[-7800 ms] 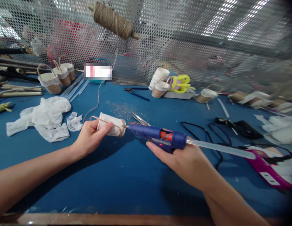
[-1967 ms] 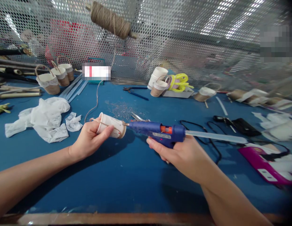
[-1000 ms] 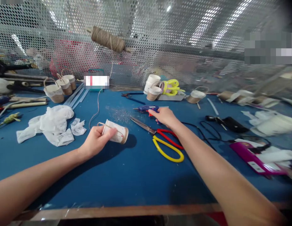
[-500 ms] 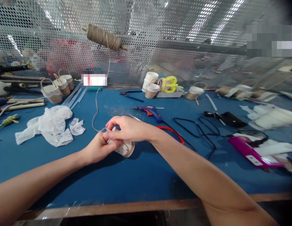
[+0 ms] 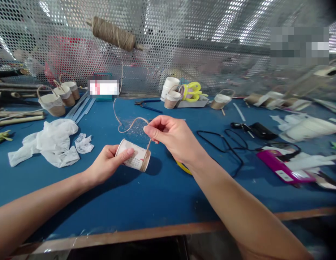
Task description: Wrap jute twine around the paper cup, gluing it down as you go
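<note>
My left hand [image 5: 110,160] is closed round a white printed paper cup [image 5: 134,156], which lies tilted on its side with its base to the right. Several turns of brown twine [image 5: 145,161] circle the cup at its base end. Between thumb and fingers, my right hand [image 5: 169,135] pinches the twine just above the base, holding it taut to the cup. From there the loose twine [image 5: 131,122] curves back and up to a spool [image 5: 113,33] on the mesh. Behind my right hand the glue gun is almost wholly hidden; part of the scissors' yellow handle [image 5: 183,167] shows below my wrist.
Small twine-wrapped baskets [image 5: 52,103] stand at the back left, near white lace [image 5: 50,142]. Blue-handled pliers [image 5: 149,105], stacked white cups [image 5: 169,87] and a yellow coil [image 5: 192,91] lie along the back. At right are a black cord [image 5: 233,153] and a purple power strip [image 5: 283,168].
My right hand set the glue gun down on the table behind the scissors, then came to the cup. It has taken hold of the twine and drawn it to the base end.
</note>
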Demonstrator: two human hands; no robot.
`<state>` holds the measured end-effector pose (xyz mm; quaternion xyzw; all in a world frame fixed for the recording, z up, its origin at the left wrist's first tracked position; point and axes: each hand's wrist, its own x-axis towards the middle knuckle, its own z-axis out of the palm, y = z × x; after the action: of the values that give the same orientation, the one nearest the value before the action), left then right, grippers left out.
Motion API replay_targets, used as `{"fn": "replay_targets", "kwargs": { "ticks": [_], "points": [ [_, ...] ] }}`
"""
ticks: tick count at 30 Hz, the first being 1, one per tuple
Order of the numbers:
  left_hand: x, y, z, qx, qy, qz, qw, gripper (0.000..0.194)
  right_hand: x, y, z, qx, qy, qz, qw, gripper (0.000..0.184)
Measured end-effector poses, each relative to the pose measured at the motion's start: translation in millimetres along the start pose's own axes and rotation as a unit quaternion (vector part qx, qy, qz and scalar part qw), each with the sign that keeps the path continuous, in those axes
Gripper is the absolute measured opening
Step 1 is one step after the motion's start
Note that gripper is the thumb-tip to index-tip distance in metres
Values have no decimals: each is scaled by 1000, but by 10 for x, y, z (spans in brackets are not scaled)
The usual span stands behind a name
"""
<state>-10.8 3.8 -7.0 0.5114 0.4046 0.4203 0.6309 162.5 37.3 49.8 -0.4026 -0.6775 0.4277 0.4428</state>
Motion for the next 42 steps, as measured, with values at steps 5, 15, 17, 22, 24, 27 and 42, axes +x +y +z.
{"fn": "replay_targets", "kwargs": {
  "ticks": [5, 15, 17, 22, 24, 27, 42],
  "points": [
    [4, 9, 14, 11, 15, -9, 1000, 31, -19, 49, 3, 10, 28, 5, 1000, 24],
    [-6, 27, 23, 46, 5, -9, 999, 34, -46, 56, 14, -10, 54, -4, 999, 24],
    [-12, 28, 24, 48, 2, -6, 999, 33, -29, 88, 6, -10, 55, 1, 998, 25],
    [-36, 29, 23, 39, -12, 11, 999, 29, 2, 143, 0, -15, 54, 22, 998, 26],
    [-44, 35, 25, 42, -8, 20, 999, 29, 9, 161, 4, -20, 53, 31, 998, 27],
    [-49, 50, 32, 54, -4, 29, 998, 31, 13, 183, 7, -26, 50, 43, 997, 28],
    [-66, 23, 14, 59, -2, 79, 995, 28, 27, 258, 20, -53, 13, 67, 996, 23]
  ]
}}
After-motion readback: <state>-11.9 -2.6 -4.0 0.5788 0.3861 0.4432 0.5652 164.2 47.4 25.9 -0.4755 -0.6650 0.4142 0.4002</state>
